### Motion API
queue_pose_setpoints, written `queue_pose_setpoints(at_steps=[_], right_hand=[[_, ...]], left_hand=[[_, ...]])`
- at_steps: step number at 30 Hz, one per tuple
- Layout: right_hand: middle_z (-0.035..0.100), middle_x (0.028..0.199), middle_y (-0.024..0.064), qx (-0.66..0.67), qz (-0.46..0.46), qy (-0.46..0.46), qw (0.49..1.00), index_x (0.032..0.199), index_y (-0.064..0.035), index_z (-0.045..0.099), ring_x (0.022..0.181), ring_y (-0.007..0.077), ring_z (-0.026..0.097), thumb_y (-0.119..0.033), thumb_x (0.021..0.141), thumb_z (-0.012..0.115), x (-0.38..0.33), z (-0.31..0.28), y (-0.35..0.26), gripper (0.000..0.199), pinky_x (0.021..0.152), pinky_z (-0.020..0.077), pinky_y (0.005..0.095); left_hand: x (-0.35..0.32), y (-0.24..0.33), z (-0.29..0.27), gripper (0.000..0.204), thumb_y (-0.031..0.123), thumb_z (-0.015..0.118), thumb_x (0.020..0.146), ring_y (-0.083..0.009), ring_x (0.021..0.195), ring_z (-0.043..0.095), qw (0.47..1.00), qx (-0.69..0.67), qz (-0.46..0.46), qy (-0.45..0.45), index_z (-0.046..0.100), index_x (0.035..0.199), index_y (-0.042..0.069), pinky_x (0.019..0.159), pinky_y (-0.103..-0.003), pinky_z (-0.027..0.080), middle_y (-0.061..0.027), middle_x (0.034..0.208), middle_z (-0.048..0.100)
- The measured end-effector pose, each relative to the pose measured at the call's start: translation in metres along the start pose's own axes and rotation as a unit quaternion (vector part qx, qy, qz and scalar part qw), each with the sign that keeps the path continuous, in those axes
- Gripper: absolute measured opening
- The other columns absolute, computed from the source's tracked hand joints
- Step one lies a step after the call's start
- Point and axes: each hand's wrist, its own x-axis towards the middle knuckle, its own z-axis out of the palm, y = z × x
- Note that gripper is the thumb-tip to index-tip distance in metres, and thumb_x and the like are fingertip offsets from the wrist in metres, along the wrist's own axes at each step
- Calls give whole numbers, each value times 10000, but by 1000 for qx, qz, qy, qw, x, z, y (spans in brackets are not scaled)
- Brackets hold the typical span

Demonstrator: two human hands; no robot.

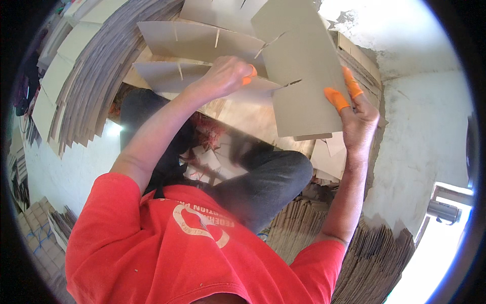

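Two long grey cardboard divider strips, the farther strip (202,41) and the nearer strip (169,73), stand on edge on a wooden board (238,119). Both have slots cut in their top edges. A larger slotted cardboard panel (306,66) is held tilted across their right ends; its slots meet the strips there. My left hand (228,76) is closed on the top edge of the nearer strip, an orange finger cover showing. My right hand (360,116) grips the panel's right edge, with orange covers on thumb and forefinger. The fingertips behind the panel are hidden.
A tall stack of cardboard sheets (96,66) rises at the left. More cardboard pieces (374,258) are packed upright at the lower right. A pale wall (420,131) bounds the right side. My bent legs (268,182) lie just before the board.
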Motion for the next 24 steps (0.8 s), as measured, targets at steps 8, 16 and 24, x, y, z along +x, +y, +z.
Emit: queue_pose_setpoints(at_steps=[8, 16, 24], right_hand=[[675, 776, -25, -95, -9, -133, 987, 1311, -64, 584, 658, 5, 488, -69, 861, 712, 3, 39, 20, 468, 651, 461, 180], [695, 904, 188, -109, -55, -167, 978, 1269, -26, 595, 572, 90, 536, -91, 847, 717, 3, 49, 30, 444, 580, 483, 300], [691, 1040, 191, -230, -95, -176, 953, 1253, -56, 608, 615, 370, 611, -160, 847, 713, -27, 78, 60, 432, 537, 489, 431]], left_hand=[[5, -6, 8, 136, 47, 712, 742, -359, 705, 641, 1000, -14, -3, -3, 719, 877, 36, 639, -455, 499, -177, 730, 649], [10, -9, 2, 149, 63, 712, 751, -366, 738, 651, 998, -30, -45, -19, 702, 888, 5, 671, -445, 507, -199, 773, 660], [13, -5, 6, 175, 73, 722, 753, -350, 778, 666, 997, -50, -37, -35, 704, 906, -9, 708, -413, 519, -203, 842, 681]])
